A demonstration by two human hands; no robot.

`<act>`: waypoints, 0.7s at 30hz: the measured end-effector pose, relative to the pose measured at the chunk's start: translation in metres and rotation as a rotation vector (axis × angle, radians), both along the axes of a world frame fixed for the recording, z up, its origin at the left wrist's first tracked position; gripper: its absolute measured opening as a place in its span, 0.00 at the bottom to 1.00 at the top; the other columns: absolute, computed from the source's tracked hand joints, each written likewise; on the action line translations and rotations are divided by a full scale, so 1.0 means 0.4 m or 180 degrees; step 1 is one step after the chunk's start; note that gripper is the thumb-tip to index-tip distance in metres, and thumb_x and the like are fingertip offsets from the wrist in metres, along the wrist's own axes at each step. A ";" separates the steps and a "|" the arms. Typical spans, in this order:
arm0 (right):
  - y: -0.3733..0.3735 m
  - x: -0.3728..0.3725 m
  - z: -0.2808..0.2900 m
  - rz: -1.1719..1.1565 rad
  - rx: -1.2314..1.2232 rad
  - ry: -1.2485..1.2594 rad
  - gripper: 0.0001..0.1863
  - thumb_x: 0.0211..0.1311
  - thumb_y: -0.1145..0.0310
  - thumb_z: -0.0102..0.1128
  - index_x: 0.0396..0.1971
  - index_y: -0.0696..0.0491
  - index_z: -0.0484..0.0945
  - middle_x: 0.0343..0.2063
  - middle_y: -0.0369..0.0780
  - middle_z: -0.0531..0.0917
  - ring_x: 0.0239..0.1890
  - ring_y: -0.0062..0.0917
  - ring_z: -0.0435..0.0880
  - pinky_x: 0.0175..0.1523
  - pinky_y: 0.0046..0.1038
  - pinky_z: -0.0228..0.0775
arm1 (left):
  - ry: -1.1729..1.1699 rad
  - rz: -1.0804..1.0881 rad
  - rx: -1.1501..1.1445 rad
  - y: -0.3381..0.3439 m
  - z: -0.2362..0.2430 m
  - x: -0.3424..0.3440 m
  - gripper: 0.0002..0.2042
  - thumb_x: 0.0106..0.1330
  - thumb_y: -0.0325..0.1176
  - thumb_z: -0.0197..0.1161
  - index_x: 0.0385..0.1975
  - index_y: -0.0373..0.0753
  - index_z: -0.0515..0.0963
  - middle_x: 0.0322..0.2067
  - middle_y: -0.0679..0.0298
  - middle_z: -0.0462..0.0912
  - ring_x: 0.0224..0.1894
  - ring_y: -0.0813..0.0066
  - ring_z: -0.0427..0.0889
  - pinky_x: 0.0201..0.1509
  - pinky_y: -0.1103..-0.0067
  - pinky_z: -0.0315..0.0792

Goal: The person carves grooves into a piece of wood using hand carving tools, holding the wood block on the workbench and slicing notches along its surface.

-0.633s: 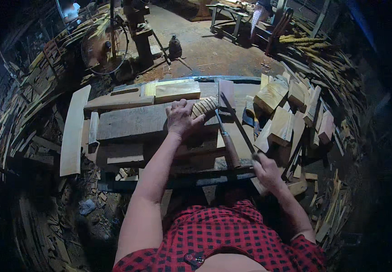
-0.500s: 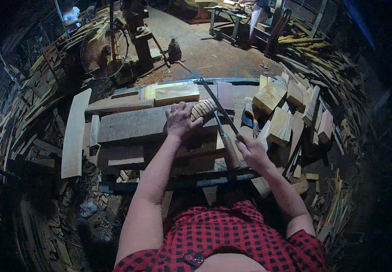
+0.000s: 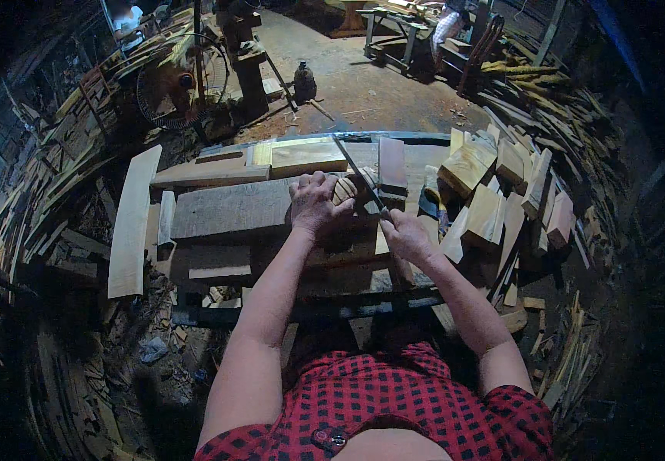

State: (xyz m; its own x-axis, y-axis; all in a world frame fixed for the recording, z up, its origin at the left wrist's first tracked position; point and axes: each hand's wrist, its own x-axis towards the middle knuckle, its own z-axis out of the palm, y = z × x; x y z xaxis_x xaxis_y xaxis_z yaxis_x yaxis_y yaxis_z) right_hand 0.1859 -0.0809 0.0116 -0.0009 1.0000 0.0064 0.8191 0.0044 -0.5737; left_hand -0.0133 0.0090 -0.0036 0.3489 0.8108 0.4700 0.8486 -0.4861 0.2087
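My left hand (image 3: 319,206) is closed over a small wooden piece (image 3: 344,190) with carved grooves, pressing it onto a thick dark wooden block (image 3: 232,211). Part of the piece is hidden under my fingers. In my right hand (image 3: 409,238) is a long, narrow dark file (image 3: 358,174), its blade slanting away to the far left across the grooved piece's right end. The fist covers the file's handle. Just below that hand, the wooden handle of another tool (image 3: 401,272) lies on the bench; my right hand and the file hide the rest of it.
Cut wood blocks (image 3: 483,215) are heaped at the bench's right, beside a dark-and-yellow object (image 3: 431,201). A pale board (image 3: 132,223) lies across the left end. Beyond stand a round fan (image 3: 182,83), a dark bottle-shaped object (image 3: 305,81) and a worktable (image 3: 394,34). A person (image 3: 126,23) is at far left.
My right hand has moved forward and left, pushing the file over the grooved piece. My left hand stays on the piece. The whole view has shifted slightly.
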 end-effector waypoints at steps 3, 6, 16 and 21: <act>-0.019 0.021 -0.022 0.0099 0.0068 -0.0041 0.18 0.62 0.56 0.44 0.43 0.53 0.73 0.29 0.53 0.79 0.36 0.49 0.77 0.42 0.46 0.67 | -0.0007 0.0012 0.0079 0.002 -0.004 0.006 0.27 0.47 0.60 0.61 0.41 0.47 0.75 0.40 0.64 0.71 0.46 0.64 0.68 0.49 0.63 0.60; -0.082 0.039 -0.031 -0.0039 -0.0325 -0.0159 0.18 0.62 0.56 0.43 0.44 0.51 0.73 0.29 0.54 0.79 0.35 0.50 0.78 0.42 0.47 0.67 | 0.0084 0.0088 -0.0006 -0.002 -0.003 -0.001 0.27 0.47 0.60 0.61 0.41 0.47 0.75 0.39 0.65 0.71 0.45 0.64 0.68 0.49 0.62 0.60; -0.180 0.068 -0.008 -0.0155 -0.0310 -0.0277 0.16 0.60 0.58 0.45 0.37 0.54 0.73 0.29 0.53 0.79 0.37 0.49 0.78 0.43 0.47 0.67 | 0.0082 0.0043 -0.0108 -0.007 0.008 0.000 0.26 0.47 0.61 0.60 0.41 0.48 0.76 0.39 0.67 0.71 0.45 0.65 0.68 0.48 0.65 0.60; 0.052 -0.006 0.000 -0.0006 -0.0011 -0.0075 0.16 0.60 0.58 0.45 0.36 0.55 0.73 0.34 0.52 0.79 0.40 0.48 0.77 0.45 0.46 0.67 | -0.0028 -0.0065 0.0101 0.008 -0.013 0.005 0.27 0.47 0.62 0.60 0.41 0.49 0.76 0.39 0.67 0.71 0.45 0.66 0.68 0.47 0.65 0.59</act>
State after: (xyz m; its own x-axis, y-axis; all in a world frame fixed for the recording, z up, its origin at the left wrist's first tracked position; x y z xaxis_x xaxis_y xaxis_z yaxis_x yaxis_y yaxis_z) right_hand 0.1837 -0.0599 0.0118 0.0008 1.0000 0.0029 0.8323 0.0009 -0.5543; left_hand -0.0111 0.0122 -0.0088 0.3609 0.7881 0.4986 0.8366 -0.5099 0.2003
